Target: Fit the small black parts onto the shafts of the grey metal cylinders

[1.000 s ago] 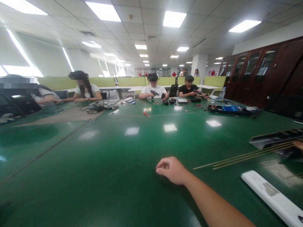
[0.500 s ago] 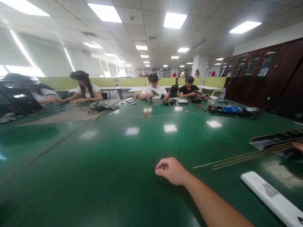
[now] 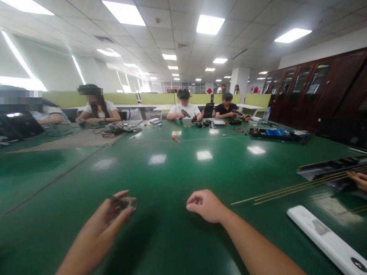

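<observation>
My left hand (image 3: 107, 219) is raised over the green table (image 3: 172, 172), pinching a small dark thing with a shiny, see-through-looking end (image 3: 132, 203) between thumb and fingers. Blur hides its kind. To the right, my right hand (image 3: 205, 205) lies on the tabletop with its fingers curled in toward the thumb; nothing shows in it. Several thin brass-coloured rods (image 3: 275, 194) reach across the table from the right, their near tips just beyond my right wrist. A long white casing (image 3: 323, 236) lies right of my right forearm.
Another person's hand (image 3: 359, 180) touches the rods at the right edge, beside a dark tray (image 3: 321, 170). An orange screwdriver (image 3: 175, 138) lies farther off. People sit across the table among tools, a blue-filled black case (image 3: 275, 133) and electronic parts (image 3: 114, 129).
My left hand has come into view from the lower left, holding the small dark thing. My right hand stays curled in place. The view has shifted slightly.
</observation>
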`<move>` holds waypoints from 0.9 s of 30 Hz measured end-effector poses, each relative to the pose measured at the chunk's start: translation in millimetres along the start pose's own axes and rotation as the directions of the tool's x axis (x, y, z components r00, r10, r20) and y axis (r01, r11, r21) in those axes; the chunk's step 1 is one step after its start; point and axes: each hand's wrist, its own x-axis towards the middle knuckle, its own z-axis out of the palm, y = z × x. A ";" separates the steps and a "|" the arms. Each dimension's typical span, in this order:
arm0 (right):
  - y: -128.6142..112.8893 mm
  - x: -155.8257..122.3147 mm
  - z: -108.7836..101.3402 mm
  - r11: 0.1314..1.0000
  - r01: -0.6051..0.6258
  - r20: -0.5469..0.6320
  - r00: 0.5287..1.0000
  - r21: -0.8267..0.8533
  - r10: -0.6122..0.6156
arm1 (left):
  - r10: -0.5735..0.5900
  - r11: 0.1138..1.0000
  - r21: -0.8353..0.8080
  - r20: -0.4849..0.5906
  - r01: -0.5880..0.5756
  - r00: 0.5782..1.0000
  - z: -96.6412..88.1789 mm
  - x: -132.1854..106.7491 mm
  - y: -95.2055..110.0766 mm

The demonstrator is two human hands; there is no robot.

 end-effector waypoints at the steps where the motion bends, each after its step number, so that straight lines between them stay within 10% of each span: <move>1: -0.1 0.4 -0.8 1.000 -0.002 -0.008 1.000 0.015 0.002 | -0.005 0.996 -0.083 0.090 0.013 0.996 16.9 10.0 6.3; 8: 4.4 4.0 -3.3 0.981 -0.007 -0.062 0.998 0.196 0.020 | 0.175 0.984 -0.033 0.302 -0.173 0.937 103.5 38.8 26.8; 17: 3.7 -0.8 3.9 0.987 0.059 -0.062 0.997 0.152 -0.050 | 0.376 0.912 -0.025 0.445 -0.409 0.813 104.8 33.8 -0.7; 27: 2.0 -5.3 5.9 0.994 0.096 -0.034 0.995 0.058 -0.094 | 0.308 0.948 -0.049 0.399 -0.315 0.864 113.4 27.4 -7.3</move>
